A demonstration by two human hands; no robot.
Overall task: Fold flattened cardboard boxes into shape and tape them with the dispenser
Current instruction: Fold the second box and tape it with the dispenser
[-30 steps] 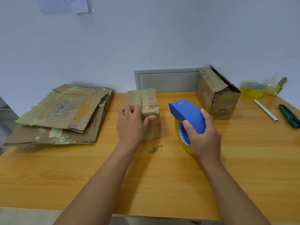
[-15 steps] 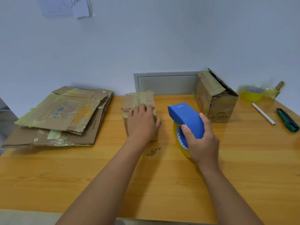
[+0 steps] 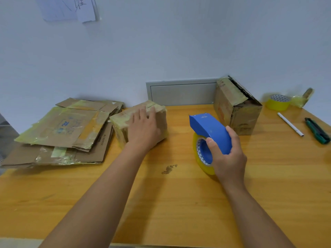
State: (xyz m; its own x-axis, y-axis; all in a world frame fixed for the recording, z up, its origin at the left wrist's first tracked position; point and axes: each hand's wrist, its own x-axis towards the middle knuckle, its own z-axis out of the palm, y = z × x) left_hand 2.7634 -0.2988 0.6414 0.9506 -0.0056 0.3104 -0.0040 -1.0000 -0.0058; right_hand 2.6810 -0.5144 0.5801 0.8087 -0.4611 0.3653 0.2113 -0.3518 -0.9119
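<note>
Your left hand (image 3: 143, 130) lies flat on the small taped box (image 3: 139, 122), fingers straight and spread over its top and near face — pressing, not gripping. A second ago that box stood squarely in front of you with your fingers wrapped round its near corner; since then you have turned it and slid it to your left, so it now sits skewed, its far-left corner touching the stack of flattened boxes (image 3: 68, 133). Your right hand (image 3: 227, 154) is curled tight round the blue tape dispenser (image 3: 209, 133), thumb on the near side of the handle, with the yellow roll resting on the wooden table (image 3: 179, 203). It has barely shifted across the three moments.

Judging by the tape already wrapped over its seams, this box looks finished, and the push reads as clearing it out of the work area. That would make the next step a fresh blank from the stack — your left hand is right beside it, while the dispenser waits parked and ready.

Further out, a larger folded box (image 3: 238, 111) stands against the wall on your right, its top flap looking open at the back edge. Beyond it lie a spare yellow tape roll (image 3: 277, 102), a white pen (image 3: 290, 124) and a green utility knife (image 3: 317, 130), all well apart from your hands.
</note>
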